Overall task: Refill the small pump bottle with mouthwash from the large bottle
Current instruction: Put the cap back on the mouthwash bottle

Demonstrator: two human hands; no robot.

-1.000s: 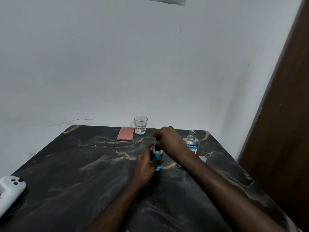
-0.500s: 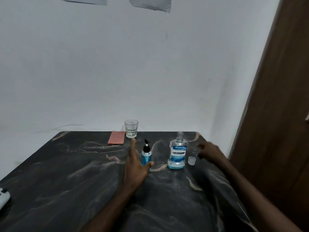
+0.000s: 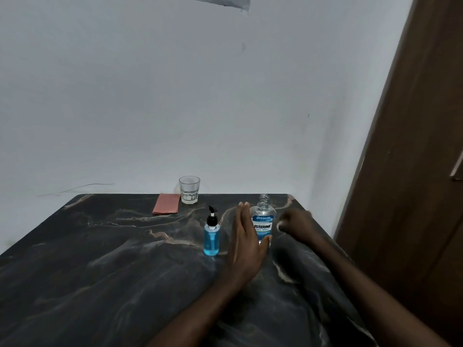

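Observation:
The small pump bottle [image 3: 211, 237] stands upright on the dark marble table [image 3: 105, 271], full of blue liquid with its black pump on. To its right stands the large clear mouthwash bottle [image 3: 262, 222], uncapped, with a blue label. My left hand [image 3: 244, 242] is open with straight fingers against the large bottle's left side, thumb curling across its front base. My right hand [image 3: 298, 225] hovers just right of that bottle, fingers pinched on a small white cap [image 3: 278, 225] that is mostly hidden.
A clear drinking glass [image 3: 189, 190] and a folded pink cloth [image 3: 166, 204] sit at the table's far edge against the white wall. A brown wooden door [image 3: 413, 171] rises close to the table's right edge.
Both hands left the pump bottle. My left hand moved right to the large bottle. My right hand reached to the cap lying right of the bottle and closed on it.

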